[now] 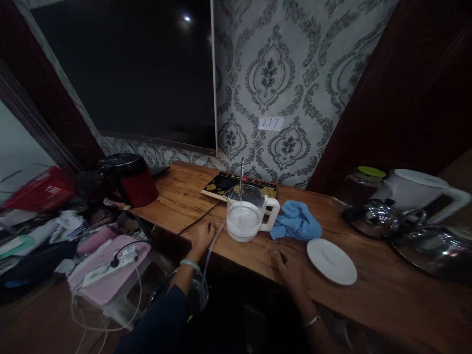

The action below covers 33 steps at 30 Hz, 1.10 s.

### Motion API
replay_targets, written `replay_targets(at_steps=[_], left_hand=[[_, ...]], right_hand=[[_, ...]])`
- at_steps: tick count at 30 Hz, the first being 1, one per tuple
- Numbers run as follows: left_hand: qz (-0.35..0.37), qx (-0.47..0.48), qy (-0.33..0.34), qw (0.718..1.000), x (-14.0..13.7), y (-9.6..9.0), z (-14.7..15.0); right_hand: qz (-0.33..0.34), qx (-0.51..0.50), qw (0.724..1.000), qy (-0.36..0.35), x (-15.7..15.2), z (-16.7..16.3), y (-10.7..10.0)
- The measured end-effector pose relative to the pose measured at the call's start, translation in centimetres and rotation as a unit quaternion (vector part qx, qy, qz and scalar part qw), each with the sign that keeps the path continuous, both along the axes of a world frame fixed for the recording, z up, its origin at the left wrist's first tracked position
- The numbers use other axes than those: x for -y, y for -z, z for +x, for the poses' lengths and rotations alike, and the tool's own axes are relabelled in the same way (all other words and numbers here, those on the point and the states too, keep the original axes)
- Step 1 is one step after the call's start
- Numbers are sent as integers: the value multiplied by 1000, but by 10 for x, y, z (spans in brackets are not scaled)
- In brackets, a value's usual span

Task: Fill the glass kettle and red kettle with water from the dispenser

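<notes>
A clear glass kettle with a white handle stands on the wooden table, part full of water. A thin metal spout rises above it, and the water inside looks bubbly. My left hand rests at the table's front edge, left of the kettle, fingers loosely bent and holding nothing. A clear tube runs down beside it. On the kettle's right, my right hand lies at the edge with thumb and fingers apart, holding nothing. Nearest to it are a white round lid and a crumpled blue cloth.
Behind the kettle lies a black hob panel with gold flowers. A red-and-black kettle stands left. Right are a white jug, a green-lidded jar and metal kettles. A power strip lies on a pink stool.
</notes>
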<state>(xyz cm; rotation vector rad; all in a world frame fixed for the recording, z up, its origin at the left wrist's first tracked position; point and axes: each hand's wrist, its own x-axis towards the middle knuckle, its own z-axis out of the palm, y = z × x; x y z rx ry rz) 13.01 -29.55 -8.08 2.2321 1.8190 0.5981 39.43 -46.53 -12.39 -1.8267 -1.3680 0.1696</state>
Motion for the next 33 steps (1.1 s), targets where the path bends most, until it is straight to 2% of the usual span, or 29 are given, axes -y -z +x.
replay_targets(at_steps=[7,14,24,33], left_hand=[[4,-14,-3,1000,0,1,0],[-7,-11,-8,1000,1,-2,1],[12,-3,5,1000,-4,7,-1],[11,-10,1,1000,-1,1,0]], right_hand=[[20,-9,1000,-2,-1,0,1],[8,-9,1000,-6,-1,-1,1],[3,8,1000,0,-1,0,1],[20,-7,1000,-11,-1,-1,-1]])
